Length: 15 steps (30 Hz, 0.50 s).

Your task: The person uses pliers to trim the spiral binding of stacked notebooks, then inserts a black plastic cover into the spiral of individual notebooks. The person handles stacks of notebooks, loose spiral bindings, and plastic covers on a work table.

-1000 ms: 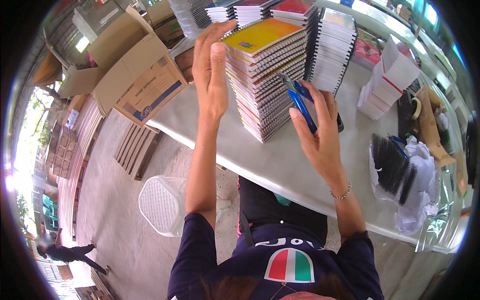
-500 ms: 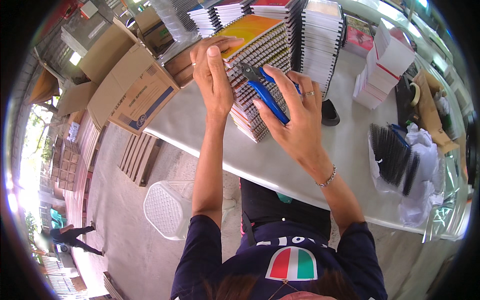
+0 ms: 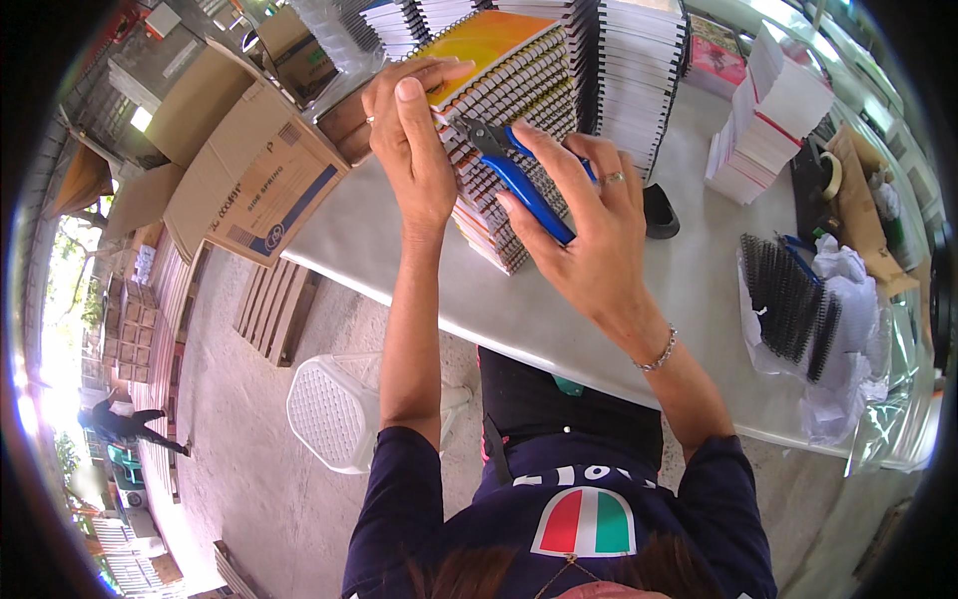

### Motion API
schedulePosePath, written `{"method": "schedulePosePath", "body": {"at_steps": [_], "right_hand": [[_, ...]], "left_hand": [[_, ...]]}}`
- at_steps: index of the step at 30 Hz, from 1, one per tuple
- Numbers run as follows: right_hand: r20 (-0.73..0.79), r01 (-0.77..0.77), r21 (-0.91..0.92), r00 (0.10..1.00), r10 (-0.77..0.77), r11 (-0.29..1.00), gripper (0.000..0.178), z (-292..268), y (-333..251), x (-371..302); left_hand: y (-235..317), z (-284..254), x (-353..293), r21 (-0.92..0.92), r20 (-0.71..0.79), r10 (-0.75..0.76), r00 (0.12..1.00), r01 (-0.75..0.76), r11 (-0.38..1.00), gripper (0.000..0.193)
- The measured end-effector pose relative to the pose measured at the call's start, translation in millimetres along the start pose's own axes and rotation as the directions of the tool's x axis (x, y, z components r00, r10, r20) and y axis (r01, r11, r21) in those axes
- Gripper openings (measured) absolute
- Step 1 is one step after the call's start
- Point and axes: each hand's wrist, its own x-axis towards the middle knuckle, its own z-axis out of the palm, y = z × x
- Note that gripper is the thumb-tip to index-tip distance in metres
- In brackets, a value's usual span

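Note:
A tall stack of spiral-bound notebooks, the top one with a yellow-orange cover, stands at the table's near edge with its coils facing me. My left hand lies along the stack's left side, its fingers stretched over the top cover and its thumb raised apart. In my right hand are blue-handled wire cutters, gripped by both handles. Their dark jaws are at the coil end near the top left corner of the stack, close to my left palm. Whether the jaws have wire between them is too small to tell.
More bound stacks rise behind. A black curved object sits right of the notebooks. Farther right are white paper blocks and loose black coils on crumpled paper. A cardboard box, white stool and distant person are left.
My hands and the cutters keep nearly the same place against the stack. The whole view has shifted slightly. The distant person at the left has moved farther up in the picture.

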Motion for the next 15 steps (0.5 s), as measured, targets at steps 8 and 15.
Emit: {"method": "schedulePosePath", "body": {"at_steps": [8, 15], "right_hand": [[0.256, -0.361, 0.424, 0.927, 0.273, 0.831, 0.041, -16, -14, 5], [0.05, -0.002, -0.162, 0.999, 0.01, 0.987, 0.053, -11, -13, -10]], "left_hand": [[-1, -3, -2, -0.026, 0.017, -0.006, 1.0, 0.006, 1.0, 0.052], [0, -2, -2, -0.011, 0.016, 0.009, 1.0, -0.008, 1.0, 0.052]]}}
